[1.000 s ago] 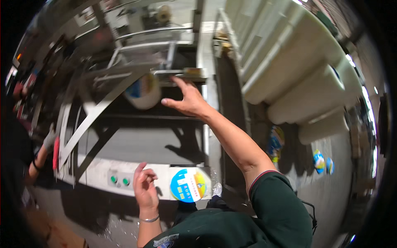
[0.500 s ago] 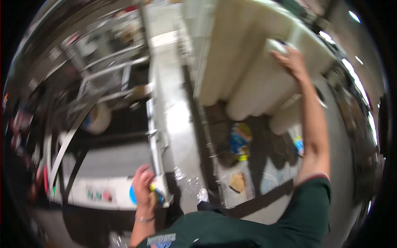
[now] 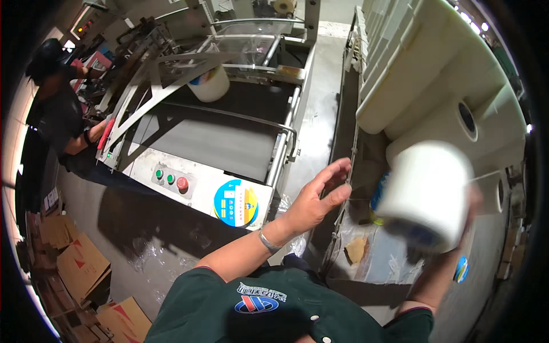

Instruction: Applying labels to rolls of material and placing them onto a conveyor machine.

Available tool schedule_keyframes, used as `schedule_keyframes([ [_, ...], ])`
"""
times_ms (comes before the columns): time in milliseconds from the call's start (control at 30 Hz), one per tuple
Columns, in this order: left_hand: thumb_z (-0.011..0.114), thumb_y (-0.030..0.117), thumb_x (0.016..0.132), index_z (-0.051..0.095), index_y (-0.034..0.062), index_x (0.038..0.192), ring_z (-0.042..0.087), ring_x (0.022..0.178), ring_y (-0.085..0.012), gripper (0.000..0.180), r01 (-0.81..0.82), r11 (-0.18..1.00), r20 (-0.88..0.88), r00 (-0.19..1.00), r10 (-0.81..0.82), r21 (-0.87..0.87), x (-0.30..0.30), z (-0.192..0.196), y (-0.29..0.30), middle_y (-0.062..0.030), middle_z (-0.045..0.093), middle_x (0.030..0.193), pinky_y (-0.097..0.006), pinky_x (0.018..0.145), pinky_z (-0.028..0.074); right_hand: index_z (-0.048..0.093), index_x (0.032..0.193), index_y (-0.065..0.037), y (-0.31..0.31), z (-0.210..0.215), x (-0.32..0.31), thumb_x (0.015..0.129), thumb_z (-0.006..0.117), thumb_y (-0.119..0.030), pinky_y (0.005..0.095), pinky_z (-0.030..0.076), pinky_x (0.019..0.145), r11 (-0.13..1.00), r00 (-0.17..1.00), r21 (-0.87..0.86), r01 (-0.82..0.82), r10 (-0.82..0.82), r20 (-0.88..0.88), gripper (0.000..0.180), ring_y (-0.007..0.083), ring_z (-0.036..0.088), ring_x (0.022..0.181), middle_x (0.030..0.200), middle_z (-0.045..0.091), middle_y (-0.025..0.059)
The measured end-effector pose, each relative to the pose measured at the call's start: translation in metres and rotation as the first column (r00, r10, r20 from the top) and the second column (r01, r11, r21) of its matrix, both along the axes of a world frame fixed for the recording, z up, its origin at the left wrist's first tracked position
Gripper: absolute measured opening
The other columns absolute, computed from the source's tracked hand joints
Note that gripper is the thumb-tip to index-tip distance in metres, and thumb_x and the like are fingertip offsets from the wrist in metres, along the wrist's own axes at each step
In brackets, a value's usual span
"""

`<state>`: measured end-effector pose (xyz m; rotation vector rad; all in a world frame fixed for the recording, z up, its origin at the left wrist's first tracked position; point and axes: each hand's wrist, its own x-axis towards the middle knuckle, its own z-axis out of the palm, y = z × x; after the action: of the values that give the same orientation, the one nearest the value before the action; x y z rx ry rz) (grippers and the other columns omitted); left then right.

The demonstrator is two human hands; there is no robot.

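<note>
My right hand (image 3: 472, 200) holds a big white paper roll (image 3: 426, 194), lifted in front of me and blurred by motion; the roll hides most of the hand. My left hand (image 3: 317, 197) is open in the air, fingers spread, between the roll and the conveyor machine (image 3: 194, 137). It touches nothing. Another white roll with a blue label (image 3: 210, 84) lies on the machine's dark belt at the far end, under clear film. Long white rolls (image 3: 423, 68) are stacked on my right.
A person in dark clothes (image 3: 57, 108) stands at the machine's left side. The control panel carries green and red buttons (image 3: 171, 180) and a round blue sticker (image 3: 235, 203). Flat cardboard boxes (image 3: 77, 263) lie on the floor at lower left. Plastic film scraps litter the floor.
My right hand reached up to the stacked rolls and has come back down holding one. My left hand left the machine's edge and now hovers open. My view swung back toward the machine.
</note>
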<state>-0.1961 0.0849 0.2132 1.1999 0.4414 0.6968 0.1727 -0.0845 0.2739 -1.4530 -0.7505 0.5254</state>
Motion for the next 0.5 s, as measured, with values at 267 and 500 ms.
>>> schedule_keyframes([
  [267, 0.046, 0.05, 0.108, 0.049, -0.002, 0.145, 0.062, 0.124, -0.0282, 0.063, 0.139, 0.596, 0.131, 0.99, -0.058, -0.791, -0.037, -0.077, -0.046, -0.0197, 0.061, 0.137, -0.042, 0.106, 0.05, 0.066, 0.125, 0.002, 0.015, -0.145, -0.187, 0.107, 0.05, -0.031, 0.0325, 0.05, 0.091, 0.772, 0.583, -0.061, -0.632, 0.422, -0.694, 0.041, 0.0155, 0.064, 0.102, 0.109, 0.071, 0.0072],
  [500, 0.043, 0.053, 0.108, 0.062, 0.0005, 0.133, 0.074, 0.101, -0.0235, 0.061, 0.172, 0.542, 0.254, 0.964, 0.079, -0.823, -0.051, -0.164, -0.065, -0.0151, 0.074, 0.117, -0.039, 0.088, 0.061, 0.061, 0.12, 0.009, -0.012, -0.321, -0.077, 0.071, 0.089, -0.024, 0.049, 0.041, 0.111, 0.632, 0.616, -0.597, 0.494, 0.23, 0.754, 0.066, 0.0439, 0.045, 0.132, 0.14, 0.05, 0.0282],
])
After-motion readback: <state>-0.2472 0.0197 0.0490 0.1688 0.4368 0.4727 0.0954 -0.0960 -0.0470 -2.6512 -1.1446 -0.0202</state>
